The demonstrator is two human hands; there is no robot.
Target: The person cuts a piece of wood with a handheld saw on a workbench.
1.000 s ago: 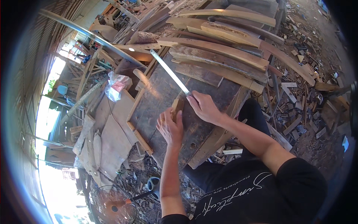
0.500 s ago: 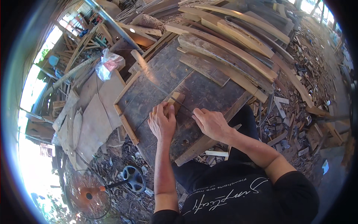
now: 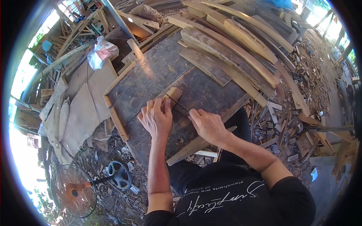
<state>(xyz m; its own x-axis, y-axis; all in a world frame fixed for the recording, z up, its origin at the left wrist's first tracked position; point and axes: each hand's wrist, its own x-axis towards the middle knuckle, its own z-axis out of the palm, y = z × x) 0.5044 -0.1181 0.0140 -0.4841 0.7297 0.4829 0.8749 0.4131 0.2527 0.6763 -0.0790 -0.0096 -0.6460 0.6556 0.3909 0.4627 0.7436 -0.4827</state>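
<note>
1. I see a dark, weathered wooden workbench [image 3: 151,79] filling the centre of the scene, with my forearms coming in from the near edge.
2. Long curved planks [image 3: 241,49] lie stacked across the far right of the bench, and flat boards [image 3: 81,109] lean at its left side.
3. A fan [image 3: 77,190] lies on the littered ground at near left; a clear plastic bag [image 3: 101,52] sits at far left.
4. My left hand [image 3: 156,119] lies palm down on the bench, fingers curled over the near end of a small pale wood block [image 3: 172,94], pinning it.
5. My right hand [image 3: 207,126] rests just right of the left, fingers loosely bent; a thin dark tool [image 3: 180,106] runs from it toward the block, but I cannot tell how firmly it is gripped.
6. The block lies near the bench centre, just beyond the left fingers.
</note>
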